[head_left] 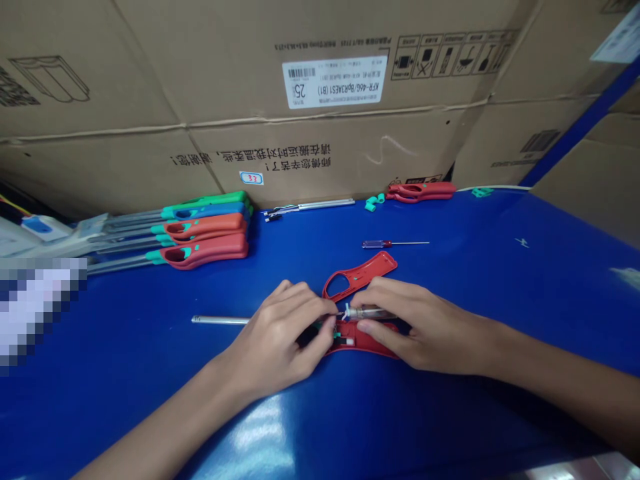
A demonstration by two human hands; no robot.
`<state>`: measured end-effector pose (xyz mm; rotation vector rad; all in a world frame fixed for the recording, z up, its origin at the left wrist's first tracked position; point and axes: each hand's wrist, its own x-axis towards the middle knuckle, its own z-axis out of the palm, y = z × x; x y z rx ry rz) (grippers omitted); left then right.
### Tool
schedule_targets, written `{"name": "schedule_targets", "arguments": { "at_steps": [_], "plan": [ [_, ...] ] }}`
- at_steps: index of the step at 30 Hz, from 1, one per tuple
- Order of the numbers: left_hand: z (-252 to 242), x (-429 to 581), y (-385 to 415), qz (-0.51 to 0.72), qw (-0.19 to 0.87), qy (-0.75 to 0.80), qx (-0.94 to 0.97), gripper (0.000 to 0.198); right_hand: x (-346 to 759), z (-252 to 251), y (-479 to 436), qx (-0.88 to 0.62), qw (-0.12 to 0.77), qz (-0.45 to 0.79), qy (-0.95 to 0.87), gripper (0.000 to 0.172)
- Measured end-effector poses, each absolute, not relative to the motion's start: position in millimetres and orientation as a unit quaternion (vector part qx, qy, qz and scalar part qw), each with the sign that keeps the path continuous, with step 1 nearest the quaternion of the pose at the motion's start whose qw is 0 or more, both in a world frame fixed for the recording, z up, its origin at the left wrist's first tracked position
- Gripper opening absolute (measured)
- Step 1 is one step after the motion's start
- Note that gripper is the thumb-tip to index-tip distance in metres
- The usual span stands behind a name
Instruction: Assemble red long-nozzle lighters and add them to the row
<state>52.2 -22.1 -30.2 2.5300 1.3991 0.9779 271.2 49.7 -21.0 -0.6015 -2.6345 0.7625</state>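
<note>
My right hand (430,327) grips a clear lighter fuel tank (369,312) with a pale valve end, pointing left. Close to that valve, the fingers of my left hand (283,327) are pinched on the end of a thin tube (341,313). Below both hands lies a red lighter shell half (375,341), holding small green, black and white parts, partly covered by my fingers. The other red shell half (367,272), with its oval opening, rests just beyond. A silver metal barrel (220,320) sticks out leftward from under my left hand.
Several assembled lighters (215,250) in red, orange, blue and green are stacked at the left. A screwdriver (395,244), metal tubes (325,204), small green pieces (374,201) and red shells (423,192) lie farther back. Cardboard boxes (225,87) wall off the blue table's (450,427) rear.
</note>
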Motion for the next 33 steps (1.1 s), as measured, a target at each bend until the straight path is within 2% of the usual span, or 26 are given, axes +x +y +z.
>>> {"name": "schedule_targets", "arguments": {
  "at_steps": [9,33],
  "plan": [
    [-31.2,51.7,-21.3,0.315,0.060,0.462,0.827,0.011,269.9,-19.9,48.7,-0.208,0.179,0.280,-0.920,0.018],
    [-32.0,52.2,-19.9,0.328,0.074,0.419,0.843,0.010,269.8,-16.8,48.0,-0.193,0.132,0.267,-0.935,0.019]
  ]
}}
